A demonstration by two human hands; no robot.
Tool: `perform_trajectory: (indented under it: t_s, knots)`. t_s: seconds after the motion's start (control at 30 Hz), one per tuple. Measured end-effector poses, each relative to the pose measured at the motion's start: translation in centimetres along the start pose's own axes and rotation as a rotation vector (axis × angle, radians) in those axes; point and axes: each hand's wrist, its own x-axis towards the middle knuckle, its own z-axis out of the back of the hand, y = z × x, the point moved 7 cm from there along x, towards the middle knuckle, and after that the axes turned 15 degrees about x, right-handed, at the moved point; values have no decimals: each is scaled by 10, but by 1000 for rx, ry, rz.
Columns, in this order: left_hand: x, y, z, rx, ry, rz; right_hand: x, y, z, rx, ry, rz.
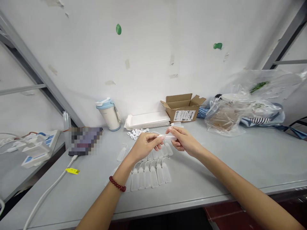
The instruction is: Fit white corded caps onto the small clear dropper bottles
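My left hand (146, 145) pinches a small white cap (161, 136) between thumb and fingertips. Facing it, my right hand (183, 139) is closed on a translucent plastic bottle (170, 138), held on its side with one end towards the cap. Whether cap and bottle touch is hard to make out. Below the hands, several translucent bottles (153, 176) with thin looped strips at their tops lie in rows on the grey table (203, 182). A heap of white caps (136, 133) lies behind my left hand. A single bottle (121, 154) rests left of the rows.
At the back stand a blue-lidded cup (109, 115), a stack of white packets (147, 119) and an open cardboard box (182, 110). Clear plastic bags (225, 118) lie to the right. A blurred phone (85, 140) with a white cable (49, 190) sits at left, near power strips (42, 150).
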Motion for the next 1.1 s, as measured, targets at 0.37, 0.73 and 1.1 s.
perform_trajectory:
  t_s: [0.37,0.73,1.1]
  knots:
    - [1,8,4,-65,-77,115,3,6,-2,-216,34,164]
    - [1,2,4,51,-92,19,3,3,-1,-316,25,212]
    - [1,6,2,83,-36,58,6,-1,2,-253,40,175]
